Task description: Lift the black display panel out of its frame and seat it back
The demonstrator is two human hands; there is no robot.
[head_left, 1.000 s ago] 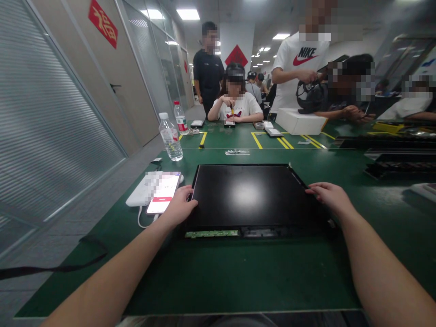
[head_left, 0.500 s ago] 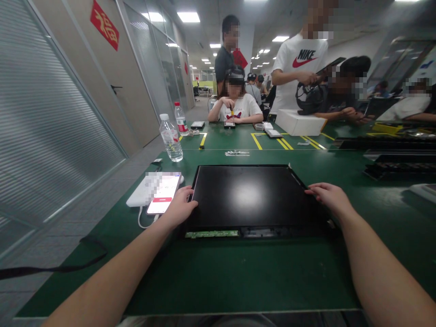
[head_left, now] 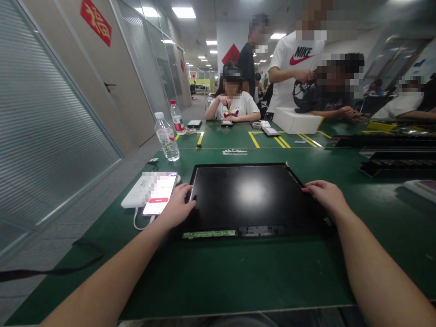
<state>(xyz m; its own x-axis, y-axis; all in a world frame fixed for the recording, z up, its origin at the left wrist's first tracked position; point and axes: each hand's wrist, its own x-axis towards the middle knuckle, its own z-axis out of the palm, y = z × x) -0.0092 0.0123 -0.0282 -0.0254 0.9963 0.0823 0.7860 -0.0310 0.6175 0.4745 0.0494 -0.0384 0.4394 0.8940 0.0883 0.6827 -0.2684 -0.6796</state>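
Note:
A black LCD screen panel (head_left: 245,200) lies face up on the green table (head_left: 238,277), its glossy face reflecting a ceiling light. Along its near edge runs a narrow green circuit board (head_left: 209,234). My left hand (head_left: 179,202) grips the panel's left edge, thumb over the front rim and fingers along the side. At the opposite edge, my right hand (head_left: 325,195) holds the upper right side between fingers and thumb; the thumb is partly hidden. A small light tab (head_left: 327,221) sticks out by the lower right corner.
Left of the panel lie a lit phone (head_left: 160,193) with a cable and a white power bank-like slab (head_left: 131,195). Behind them stand two water bottles (head_left: 167,138). Dark metal strips (head_left: 391,165) lie at right. Across the table a seated person (head_left: 233,104) works with a small tool.
The view has shifted slightly, so the table things appear a little further left. Both hands keep their hold on the panel. A standing person in the background has moved right.

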